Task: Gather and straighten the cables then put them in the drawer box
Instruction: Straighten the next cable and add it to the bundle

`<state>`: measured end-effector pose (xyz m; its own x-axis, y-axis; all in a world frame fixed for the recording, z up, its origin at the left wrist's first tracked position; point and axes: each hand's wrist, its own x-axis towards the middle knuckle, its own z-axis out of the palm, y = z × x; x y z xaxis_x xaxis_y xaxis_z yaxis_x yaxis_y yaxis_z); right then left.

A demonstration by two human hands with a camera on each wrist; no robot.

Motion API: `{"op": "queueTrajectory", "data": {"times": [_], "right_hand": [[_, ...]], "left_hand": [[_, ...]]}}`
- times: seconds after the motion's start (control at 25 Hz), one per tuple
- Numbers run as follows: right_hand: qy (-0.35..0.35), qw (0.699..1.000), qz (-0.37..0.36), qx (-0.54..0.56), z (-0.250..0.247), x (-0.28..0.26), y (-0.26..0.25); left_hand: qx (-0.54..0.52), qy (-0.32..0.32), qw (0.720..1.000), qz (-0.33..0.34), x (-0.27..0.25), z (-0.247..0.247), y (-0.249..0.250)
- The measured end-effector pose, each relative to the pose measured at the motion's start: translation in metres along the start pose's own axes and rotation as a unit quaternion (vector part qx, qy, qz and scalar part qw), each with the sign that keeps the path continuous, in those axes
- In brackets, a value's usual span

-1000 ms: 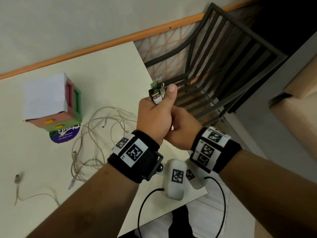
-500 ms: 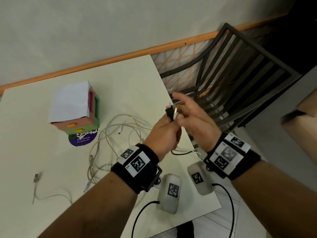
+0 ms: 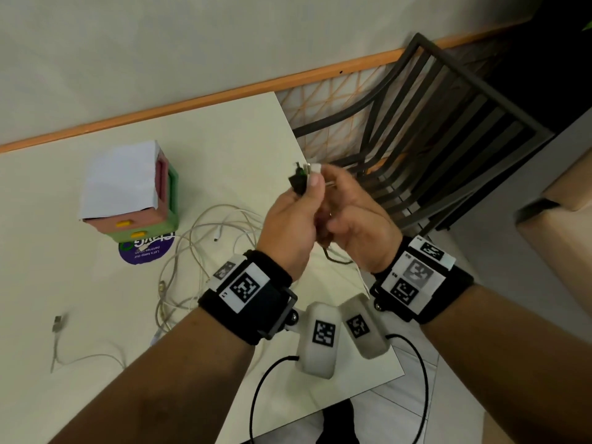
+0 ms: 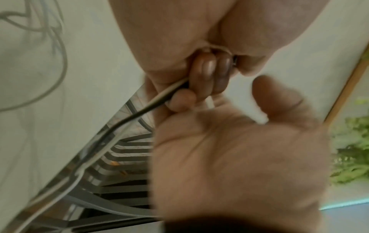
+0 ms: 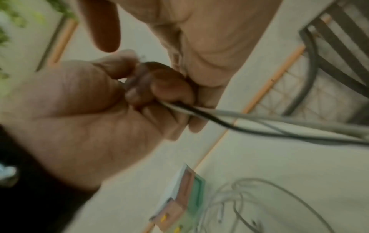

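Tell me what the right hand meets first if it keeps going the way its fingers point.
Probably the left hand: the right hand points at it, and the two already look in contact around the plug ends. Depth is unclear.

A cream-coloured table (image 3: 224, 149) stood against a pale wall (image 3: 192, 43) that carried an orange wooden strip (image 3: 224, 91) just above the tabletop. A purple round sticker (image 3: 145, 251) with white lettering lay flat on the table. A dark slatted metal chair (image 3: 448, 139) stood beside the table's right edge, and blurred green foliage (image 4: 351, 151) was visible in the left wrist view.
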<state>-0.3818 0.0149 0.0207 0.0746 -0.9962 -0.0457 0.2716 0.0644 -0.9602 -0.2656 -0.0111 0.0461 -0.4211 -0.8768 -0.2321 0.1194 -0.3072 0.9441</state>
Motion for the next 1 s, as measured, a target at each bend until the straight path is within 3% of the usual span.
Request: {"op": "queueTrajectory", "data": {"times": [0.04, 0.08, 0.16, 0.24, 0.4, 0.6, 0.8, 0.92, 1.0], "right_hand": [[-0.009, 1.0, 0.015, -0.004, 0.001, -0.005, 0.006], [0.002, 0.996, 0.021, -0.089, 0.002, -0.008, 0.011], [0.027, 0.948, 0.025, -0.315, 0.001, -0.009, 0.02], [0.024, 0.903, 0.069, -0.424, -0.004, -0.005, 0.03], [0.08, 0.85, 0.185, -0.487, -0.026, 0.003, 0.05], [0.111, 0.799, 0.261, -0.53, -0.045, 0.014, 0.075], [0.055, 0.73, 0.323, -0.599, -0.051, 0.014, 0.088], [-0.012, 0.712, 0.314, -0.627, -0.04, 0.011, 0.097], [-0.013, 0.729, 0.256, -0.635, -0.027, 0.01, 0.091]], "left_hand": [[-0.025, -0.005, 1.0, 0.007, 0.002, 0.0, 0.003], [-0.029, -0.013, 0.999, 0.017, 0.004, 0.0, 0.006], [-0.004, -0.007, 1.0, 0.012, 0.001, 0.005, 0.008], [0.007, 0.03, 0.999, -0.034, -0.004, 0.011, 0.01], [-0.004, 0.076, 0.995, -0.067, -0.017, -0.001, 0.021], [-0.031, 0.117, 0.989, -0.08, -0.02, -0.046, 0.048], [-0.03, 0.162, 0.984, -0.07, -0.028, -0.081, 0.046], [-0.052, 0.19, 0.978, -0.068, -0.028, -0.098, 0.031], [-0.081, 0.216, 0.97, -0.073, -0.027, -0.112, 0.021]]}}
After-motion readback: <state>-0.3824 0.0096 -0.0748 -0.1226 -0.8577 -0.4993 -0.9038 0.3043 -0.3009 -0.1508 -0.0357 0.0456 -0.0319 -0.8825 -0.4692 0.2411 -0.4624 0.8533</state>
